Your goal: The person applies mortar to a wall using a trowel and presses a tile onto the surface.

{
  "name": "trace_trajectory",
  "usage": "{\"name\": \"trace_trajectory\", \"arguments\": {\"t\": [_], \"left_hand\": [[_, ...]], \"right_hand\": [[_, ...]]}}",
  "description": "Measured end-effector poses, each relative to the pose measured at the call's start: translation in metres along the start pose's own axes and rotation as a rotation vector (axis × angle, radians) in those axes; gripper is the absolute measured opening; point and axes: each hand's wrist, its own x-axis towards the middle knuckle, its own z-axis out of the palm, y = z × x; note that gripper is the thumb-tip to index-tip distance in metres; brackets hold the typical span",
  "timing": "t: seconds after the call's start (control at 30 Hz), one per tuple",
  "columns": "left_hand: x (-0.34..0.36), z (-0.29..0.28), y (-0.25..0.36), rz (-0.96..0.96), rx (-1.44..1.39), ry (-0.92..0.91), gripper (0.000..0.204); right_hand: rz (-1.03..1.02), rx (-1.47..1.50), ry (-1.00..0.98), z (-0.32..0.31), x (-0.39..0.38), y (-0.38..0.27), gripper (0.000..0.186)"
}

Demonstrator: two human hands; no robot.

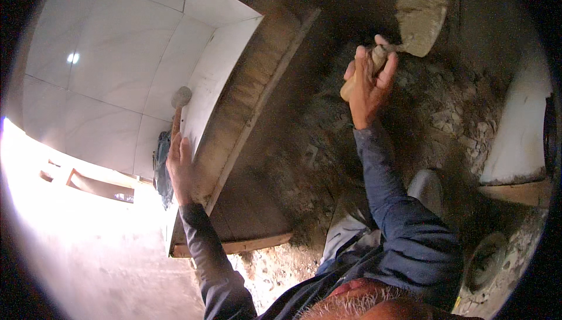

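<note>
My right hand [370,89] is closed around the handle of a trowel [422,24], whose broad blade carries greyish mortar and points away to the far right. The rounded, yellowish end of its handle sticks out left of my palm. On the left, my left hand [180,171] lies over the lower handle of a mallet [181,97], with the fingers along the wood and their grip partly hidden. The mallet's round, grey head rests on the white tiled surface [111,57] near its raised edge. Beside this hand is a crumpled dark blue cloth-like thing [162,168].
A brownish ledge [240,95] runs along the tiled structure's side. Rubble and loose mortar [451,109] cover the dim ground beneath my right arm. A white panel-like piece [518,127] stands at the right, with a round, dirty container [487,260] below it. Bright light floods the lower left.
</note>
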Motion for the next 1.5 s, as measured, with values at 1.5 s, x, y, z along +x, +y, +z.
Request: {"name": "trace_trajectory", "arguments": {"t": [1.5], "left_hand": [[-0.004,-0.004,-0.014,0.076,0.101,0.043,0.063]], "right_hand": [[0.893,0.413,-0.754,0.011,-0.018,0.017,0.039]]}}
